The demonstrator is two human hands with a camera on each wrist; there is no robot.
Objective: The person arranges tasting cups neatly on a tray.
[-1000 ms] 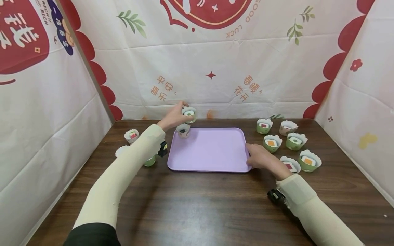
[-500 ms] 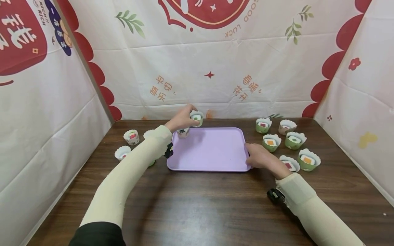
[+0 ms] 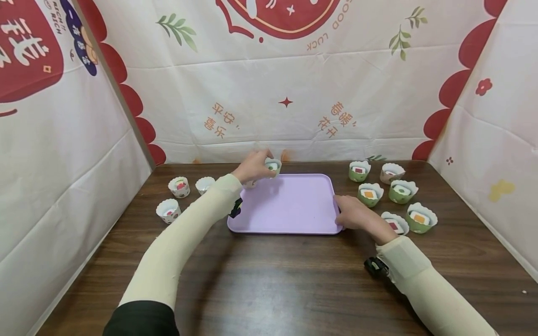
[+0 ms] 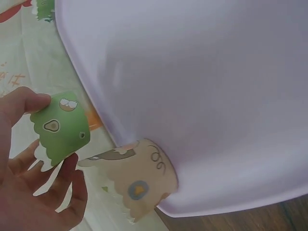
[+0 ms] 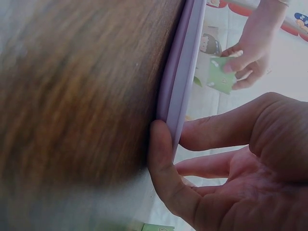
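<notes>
My left hand (image 3: 254, 168) pinches a green paper baking cup (image 4: 62, 127) between thumb and fingers, over the back left edge of a lilac tray (image 3: 294, 205). A small white piece with a green centre (image 3: 272, 166) sits inside this cup. Right beside it, a beige paper baking cup (image 4: 139, 180) stands in the tray's back left corner, mostly covered by the left hand in the head view. At the opposite end, my right hand (image 3: 357, 215) grips the tray's right rim, thumb on one face and a finger on the other in the right wrist view.
Several filled paper cups, among them a green one (image 3: 421, 219) and a beige one (image 3: 392, 172), stand right of the tray. Three pale cups, one (image 3: 179, 186) with a pink filling, stand at the left. A printed cloth (image 3: 286, 126) hangs behind the table (image 3: 269, 280).
My left hand has moved right and slightly down with the green baking cup, along the tray's back edge. The right hand has kept its grip on the tray.
</notes>
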